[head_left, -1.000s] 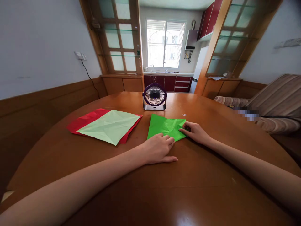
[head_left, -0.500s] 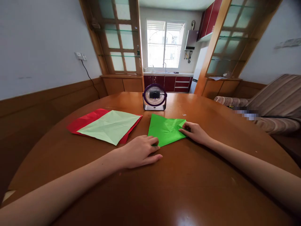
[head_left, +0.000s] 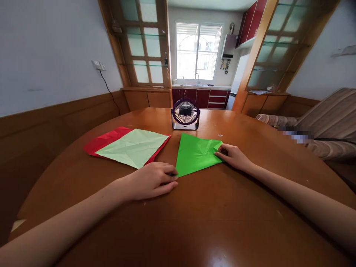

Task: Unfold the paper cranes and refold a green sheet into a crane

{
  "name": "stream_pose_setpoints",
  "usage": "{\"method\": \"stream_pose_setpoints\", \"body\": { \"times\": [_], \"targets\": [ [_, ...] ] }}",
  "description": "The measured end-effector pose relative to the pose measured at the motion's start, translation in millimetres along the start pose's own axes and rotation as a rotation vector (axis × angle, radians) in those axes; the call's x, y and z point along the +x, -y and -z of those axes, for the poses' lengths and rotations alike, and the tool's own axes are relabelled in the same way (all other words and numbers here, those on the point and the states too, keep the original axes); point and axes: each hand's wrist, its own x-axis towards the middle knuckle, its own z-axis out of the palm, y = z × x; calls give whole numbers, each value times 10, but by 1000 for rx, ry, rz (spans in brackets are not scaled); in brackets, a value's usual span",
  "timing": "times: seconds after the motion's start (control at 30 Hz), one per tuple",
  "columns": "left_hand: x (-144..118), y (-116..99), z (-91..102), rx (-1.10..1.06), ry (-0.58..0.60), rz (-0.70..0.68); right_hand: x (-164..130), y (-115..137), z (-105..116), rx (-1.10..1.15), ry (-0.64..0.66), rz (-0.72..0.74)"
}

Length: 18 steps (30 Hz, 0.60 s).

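Head cam: folded green paper [head_left: 196, 154] lies between left hand [head_left: 151, 180], fingertips pinning its near tip, and right hand [head_left: 233, 156] pressing its far corner; looks thin, floppy, slidey, so hold corners.

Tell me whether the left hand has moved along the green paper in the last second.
Yes. The left hand slid leftward along the near edge of the green paper, away from the right hand, to the paper's near corner, judged against the fan.

A round wooden table [head_left: 194, 222] fills the near room. Far behind it, a bright window [head_left: 198, 52] lights red kitchen cabinets [head_left: 207, 98]. A striped sofa [head_left: 328, 122] stands right.
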Motion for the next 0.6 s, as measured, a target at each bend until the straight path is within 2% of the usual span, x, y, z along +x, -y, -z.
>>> {"method": "stream_pose_setpoints", "body": {
  "times": [0.17,0.4,0.6],
  "targets": [
    [-10,54,11,-60,-22,-29,1,9,-2,-13,4,-6],
    [32,61,-71,-83,-121,-114,-4,19,12,-33,9,-3],
    [78,43,-104,-75,-128,-126,0,15,12,-60,3,30]
  ]
}}
